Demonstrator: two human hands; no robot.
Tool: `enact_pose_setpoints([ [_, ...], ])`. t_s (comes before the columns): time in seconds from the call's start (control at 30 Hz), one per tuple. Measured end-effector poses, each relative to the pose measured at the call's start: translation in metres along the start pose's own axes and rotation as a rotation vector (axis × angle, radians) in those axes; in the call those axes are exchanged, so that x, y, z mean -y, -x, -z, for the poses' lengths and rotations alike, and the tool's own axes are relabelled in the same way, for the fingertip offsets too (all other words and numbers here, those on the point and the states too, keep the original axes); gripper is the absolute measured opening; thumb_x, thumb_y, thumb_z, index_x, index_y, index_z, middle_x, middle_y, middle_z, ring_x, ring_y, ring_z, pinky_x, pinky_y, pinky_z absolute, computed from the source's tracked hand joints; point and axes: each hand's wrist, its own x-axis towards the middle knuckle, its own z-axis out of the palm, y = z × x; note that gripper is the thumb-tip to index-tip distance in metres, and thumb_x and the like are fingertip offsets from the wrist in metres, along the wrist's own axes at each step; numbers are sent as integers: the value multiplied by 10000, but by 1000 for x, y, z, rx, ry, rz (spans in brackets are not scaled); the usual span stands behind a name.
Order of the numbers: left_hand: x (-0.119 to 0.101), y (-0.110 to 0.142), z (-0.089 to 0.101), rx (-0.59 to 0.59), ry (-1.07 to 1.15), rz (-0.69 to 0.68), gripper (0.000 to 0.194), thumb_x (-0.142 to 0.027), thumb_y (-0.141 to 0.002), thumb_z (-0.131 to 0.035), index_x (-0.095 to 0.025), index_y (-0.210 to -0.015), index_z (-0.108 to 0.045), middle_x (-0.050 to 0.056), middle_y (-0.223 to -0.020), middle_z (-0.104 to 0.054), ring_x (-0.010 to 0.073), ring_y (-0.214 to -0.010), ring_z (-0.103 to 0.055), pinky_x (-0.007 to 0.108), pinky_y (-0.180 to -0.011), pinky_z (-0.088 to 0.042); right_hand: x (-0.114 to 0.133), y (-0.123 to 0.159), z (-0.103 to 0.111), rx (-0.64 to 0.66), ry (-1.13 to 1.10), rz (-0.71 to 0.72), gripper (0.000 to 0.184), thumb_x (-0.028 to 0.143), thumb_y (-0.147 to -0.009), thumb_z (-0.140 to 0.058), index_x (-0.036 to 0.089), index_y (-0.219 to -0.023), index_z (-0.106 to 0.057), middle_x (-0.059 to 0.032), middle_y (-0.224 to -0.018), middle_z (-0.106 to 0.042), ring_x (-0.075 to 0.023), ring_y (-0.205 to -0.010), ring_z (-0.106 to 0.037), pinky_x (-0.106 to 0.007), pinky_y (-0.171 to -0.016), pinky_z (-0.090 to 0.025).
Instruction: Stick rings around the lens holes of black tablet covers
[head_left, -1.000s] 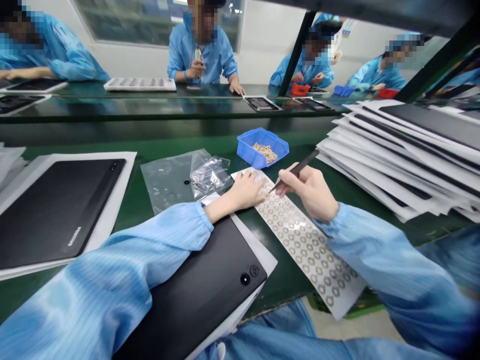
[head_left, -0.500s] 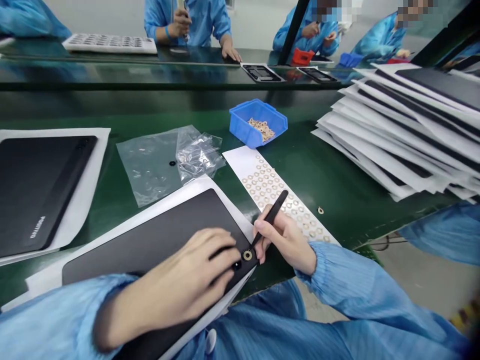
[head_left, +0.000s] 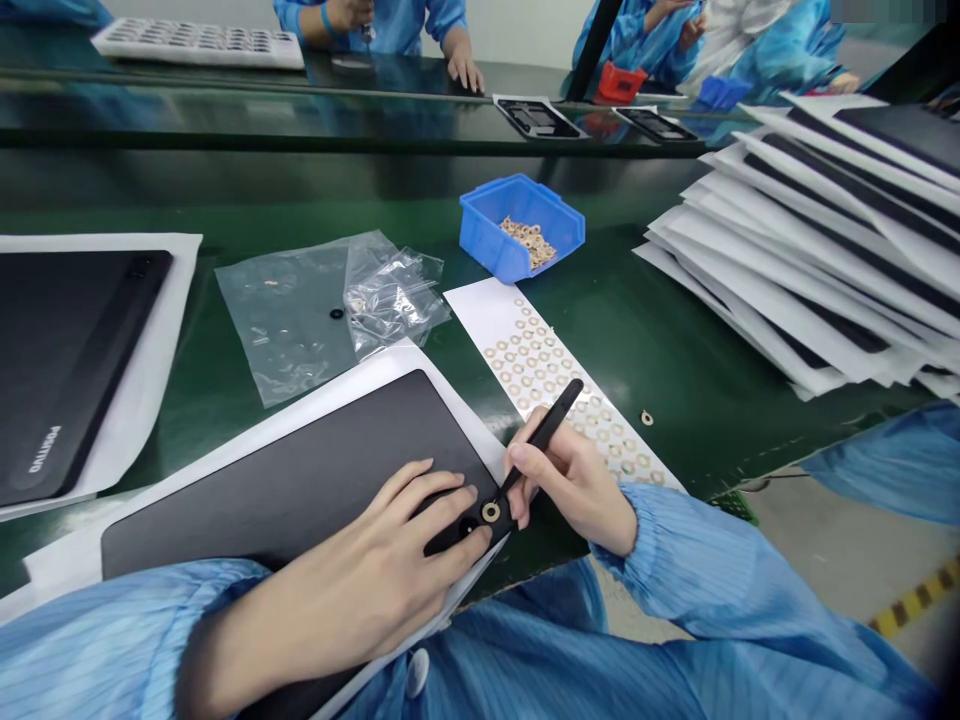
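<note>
Black tweezers (head_left: 551,418) slant from the far right down to the near left, and their tip meets or nearly touches the far edge of a tan ring (head_left: 490,512) on the dark panel (head_left: 322,470). The ring sits at the panel's right corner, just beside a round dark lens opening (head_left: 469,527); the panel's long axis runs from the near left toward the far right. The right hand (head_left: 581,485) comes in from the right, thumb and fingers closed around the tweezers, wrist low, other fingers curled by the panel's edge. The left hand (head_left: 367,570) lies palm down across the panel from the left, fingers spread and grasping nothing, with fingertips close to the ring on its left side. The hands are apart, with the ring between them; the tweezers' tip is nearer to it than the left palm. A white sheet of rings (head_left: 484,300) stretches from the far left to the near right beyond the right hand, its far end by a blue bin (head_left: 491,243), while one loose ring (head_left: 646,417) rests to its right.
</note>
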Motion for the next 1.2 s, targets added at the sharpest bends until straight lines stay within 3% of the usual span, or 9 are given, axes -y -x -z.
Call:
enact_pose_setpoints([
  [0.2, 1, -2, 1, -6, 13, -10, 325, -184, -946, -398, -181, -1236, -546, 116, -1185, -585, 265, -1183, -475, 511, -1049, -364, -1, 0, 0, 1, 1, 19, 342, 493, -822, -589, 194, -788, -426, 41, -466, -585, -105, -371, -564, -204, -388, -464],
  [0.53, 1, -2, 1, -11, -14, -14, 317, -182, -934, -422, -168, -1224, -549, 125, -1200, -578, 287, -1185, -470, 516, -1022, -381, -2, 2, 0, -5, 55, 54, 288, 444, -856, -560, 202, -792, -418, 43, -469, -571, -111, -371, -558, -212, -384, -451],
  [0.67, -1, -4, 2, -29, -17, -1, 316, -162, -928, -423, -140, -1219, -543, 108, -1190, -586, 262, -1163, -481, 483, -1033, -375, -3, 4, -1, -38, 169, 188, 204, 350, -895, -521, 200, -783, -439, 49, -489, -533, -104, -377, -542, -215, -384, -447],
  [0.9, -4, -5, 0, -43, -35, 27, 344, -173, -945, -402, -122, -1271, -500, 76, -1204, -580, 244, -1159, -454, 462, -1047, -343, -7, 11, -4, -105, 366, 481, 84, 190, -899, -509, 188, -815, -506, 19, -701, -507, -73, -461, -564, -204, -427, -464],
  [1.2, -13, -4, -15, -59, -128, 97, 387, -159, -924, -406, -116, -1302, -477, 91, -1216, -558, 263, -1177, -423, 493, -1061, -264, -9, 14, 0, -100, 296, 537, 61, 160, -913, -480, 202, -875, -503, 12, -696, -527, -99, -510, -577, -243, -477, -487],
])
